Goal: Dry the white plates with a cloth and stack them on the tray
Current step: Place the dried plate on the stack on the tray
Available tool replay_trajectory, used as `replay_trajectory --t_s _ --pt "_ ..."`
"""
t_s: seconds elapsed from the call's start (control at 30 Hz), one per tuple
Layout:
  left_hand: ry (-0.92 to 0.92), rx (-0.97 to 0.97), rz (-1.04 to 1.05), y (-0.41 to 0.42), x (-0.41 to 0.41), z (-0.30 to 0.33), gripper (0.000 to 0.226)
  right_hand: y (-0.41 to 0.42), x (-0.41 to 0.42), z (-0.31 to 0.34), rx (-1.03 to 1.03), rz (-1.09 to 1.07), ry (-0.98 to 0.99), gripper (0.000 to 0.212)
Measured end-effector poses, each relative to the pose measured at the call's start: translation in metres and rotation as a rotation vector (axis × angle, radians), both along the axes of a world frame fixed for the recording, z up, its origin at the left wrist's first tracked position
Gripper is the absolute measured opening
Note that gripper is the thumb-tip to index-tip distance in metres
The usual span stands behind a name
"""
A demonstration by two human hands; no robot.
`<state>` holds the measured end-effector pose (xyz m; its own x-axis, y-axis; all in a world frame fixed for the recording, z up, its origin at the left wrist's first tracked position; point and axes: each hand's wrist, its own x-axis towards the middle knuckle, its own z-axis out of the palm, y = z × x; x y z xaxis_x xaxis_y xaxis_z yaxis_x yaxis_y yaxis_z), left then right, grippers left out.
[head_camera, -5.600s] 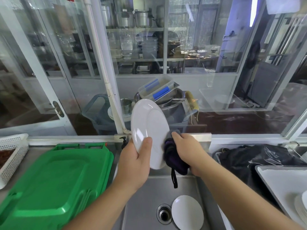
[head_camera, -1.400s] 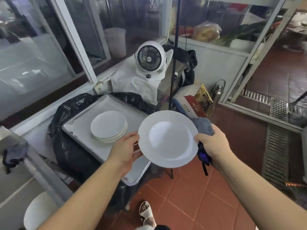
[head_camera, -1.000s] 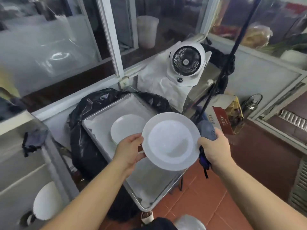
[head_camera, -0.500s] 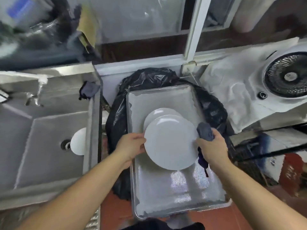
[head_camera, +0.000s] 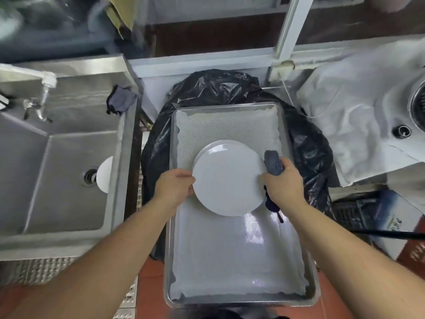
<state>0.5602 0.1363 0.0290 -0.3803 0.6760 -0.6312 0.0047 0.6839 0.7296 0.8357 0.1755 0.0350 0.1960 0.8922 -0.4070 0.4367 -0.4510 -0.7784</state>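
So this is the stacking step: the white plate (head_camera: 228, 179) is held flat at mid-frame, right above the stack of plates (head_camera: 208, 147) already sitting on the tray (head_camera: 230, 261), only a sliver of the stack peeking out at its upper left edge. Left hand (head_camera: 174, 188) pinches the plate's left rim, thumb on top and fingers curled under. Right hand (head_camera: 284, 183) grips the right rim with the dark cloth (head_camera: 273, 165) bunched in its curled fingers. Next move, I'd guess, is lowering it centred onto the pile and sliding the fingers out without knocking it crooked. One more plate in the sink (head_camera: 104, 174) at the left looks like it's waiting. Compared to half a second ago, the plate sits more squarely over the stack, covering more of it.
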Motion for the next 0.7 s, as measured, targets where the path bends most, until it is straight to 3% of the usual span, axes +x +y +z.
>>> replay_trajectory --t_s 0.27,0.47,0.7 --pt "0.214 0.000 -0.101 0.021 0.003 -0.015 0.034 0.024 -0.007 -0.014 0.005 0.054 -0.108 0.019" --pt "0.331 0.037 -0.161 0.026 0.006 -0.016 0.023 0.032 -0.015 -0.018 -0.012 0.071 -0.151 0.029" --pt "0.451 0.080 -0.207 0.021 0.009 -0.022 0.026 0.032 -0.016 -0.028 0.022 0.123 -0.191 0.033"
